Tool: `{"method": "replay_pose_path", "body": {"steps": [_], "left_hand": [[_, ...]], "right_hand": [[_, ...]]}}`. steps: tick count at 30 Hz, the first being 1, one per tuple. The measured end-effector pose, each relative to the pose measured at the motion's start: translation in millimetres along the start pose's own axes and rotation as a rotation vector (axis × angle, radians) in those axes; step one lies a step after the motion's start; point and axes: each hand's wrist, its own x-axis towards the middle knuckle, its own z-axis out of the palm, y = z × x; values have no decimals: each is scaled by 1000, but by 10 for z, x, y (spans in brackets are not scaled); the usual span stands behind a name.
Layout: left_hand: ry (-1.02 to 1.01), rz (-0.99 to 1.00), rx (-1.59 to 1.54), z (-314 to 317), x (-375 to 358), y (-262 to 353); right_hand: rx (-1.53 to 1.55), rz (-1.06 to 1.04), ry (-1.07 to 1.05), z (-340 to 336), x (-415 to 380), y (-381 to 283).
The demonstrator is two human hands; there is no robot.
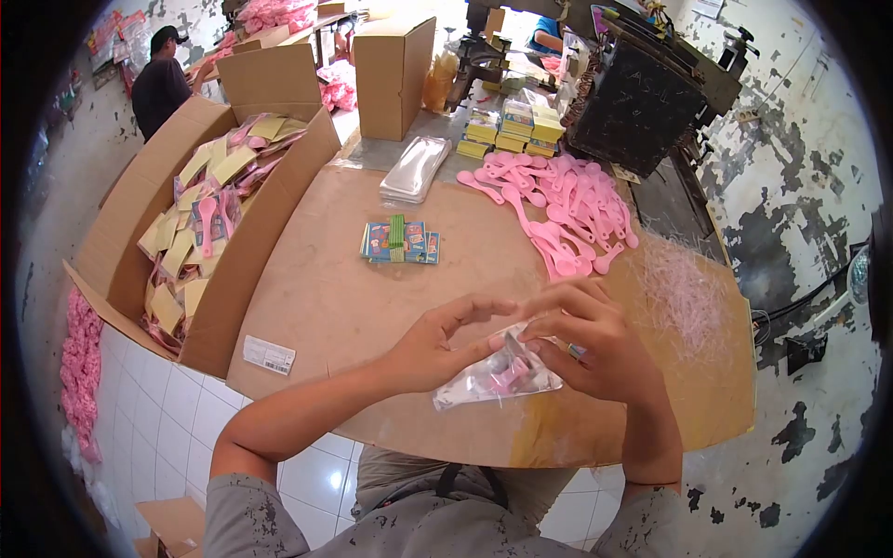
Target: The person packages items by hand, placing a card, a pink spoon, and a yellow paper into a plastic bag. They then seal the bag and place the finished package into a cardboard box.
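A clear plastic bag (456,391) with something pink inside, perhaps a spoon, is held just above the cardboard-covered table near its front edge. My left hand (435,346) grips the bag's left side, thumb lying along the plastic. Curled fingers of my right hand (586,339) pinch its upper right part; a bit of coloured print shows beneath them. Beyond the hands lies a heap of pink plastic spoons (567,209). A banded stack of blue printed cards (400,244) rests left of the spoons, with a pile of flat clear bags (415,169) farther back.
On the left stands a large open carton (251,242) filled with packed bags. Stacks of yellow-edged cards (512,127) and a black machine box (637,98) are at the back. Thin clear plastic strips (688,293) lie right. A co-worker (163,88) is at the far left.
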Motion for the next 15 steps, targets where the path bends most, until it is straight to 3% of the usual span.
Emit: {"method": "replay_pose_path", "body": {"steps": [1, 4, 9, 12, 15], "left_hand": [[7, 68, 211, -28, -1, 8], [-82, 122, 270, 8, -47, 171], [0, 193, 317, 132, -54, 200], [42, 152, 244, 117, -52, 109], [101, 43, 138, 127, -58, 163]], "right_hand": [[4, 48, 52, -20, 2, -34], [30, 185, 160, -30, -26, -94], [107, 313, 211, 22, 5, -210], [143, 307, 157, 49, -34, -182], [-61, 195, 417, 214, -2, -135]]}}
